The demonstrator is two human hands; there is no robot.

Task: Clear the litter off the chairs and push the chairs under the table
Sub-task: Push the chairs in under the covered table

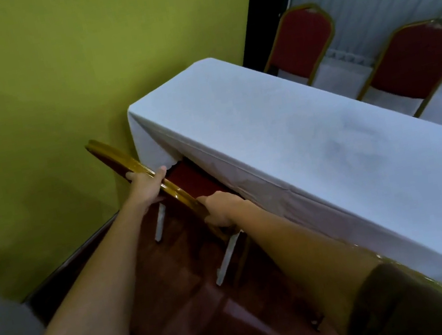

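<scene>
White-clothed table (296, 130) fills the middle of my view, running from centre to lower right. Against its near long side, left of centre, is the red banquet chair (182, 196) I'm working. Its seat is already mostly tucked beneath the hanging cloth, and only a strip of red shows. I see no litter on that strip. The rest of the seat is hidden, so I can't vouch for it.

Both hands are on the gold back frame. The left hand (146, 186) has its fingers curled over the top rail. The right hand (221, 208), lower down the frame, is wrapped around it. I'd call this chair nearly home, with a last bit of push left.

Around it, the green wall (22, 84) sits close on the left, and dark wood floor (179, 307) lies below. Two more red chairs (301, 41) (416, 59) stand at the table's far side, upper right, their backs just beside the far edge. I can't tell how far in they are.

A gold rim (410, 275) shows under my right forearm at lower right, likely another chair. The draped cloth could snag the backrest.
</scene>
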